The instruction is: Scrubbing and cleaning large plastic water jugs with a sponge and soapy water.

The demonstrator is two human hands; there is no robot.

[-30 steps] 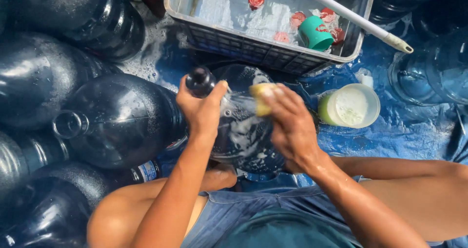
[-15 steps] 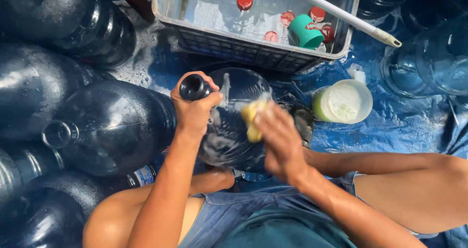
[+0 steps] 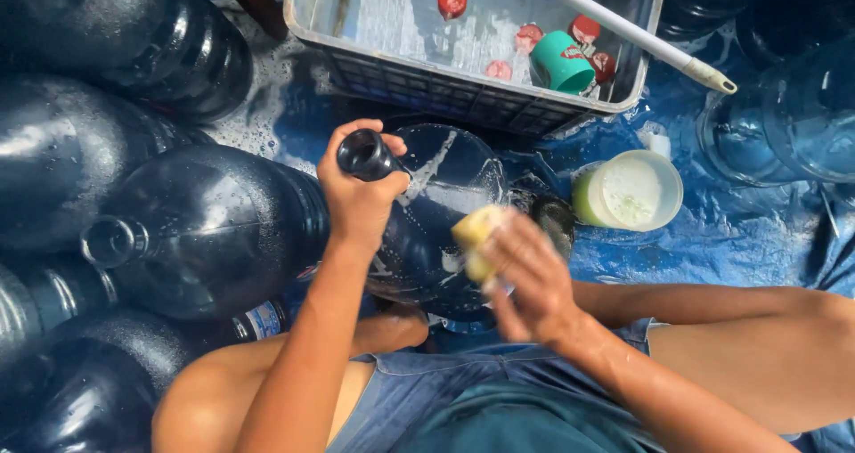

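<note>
Large blue water jug (image 3: 436, 221) stood between the knees, long axis tilted, open neck pointing up and left toward the camera. Left hand (image 3: 356, 199) wrapped shut around that neck; right hand (image 3: 525, 279), blurred, closed on a yellow sponge (image 3: 472, 239) pressed to the jug's wet side. Hemmed in: more jugs (image 3: 205, 230) touching at left, grey crate (image 3: 463, 92) just beyond, white tub (image 3: 628, 190) near right. Jug's base hidden behind arms.
</note>
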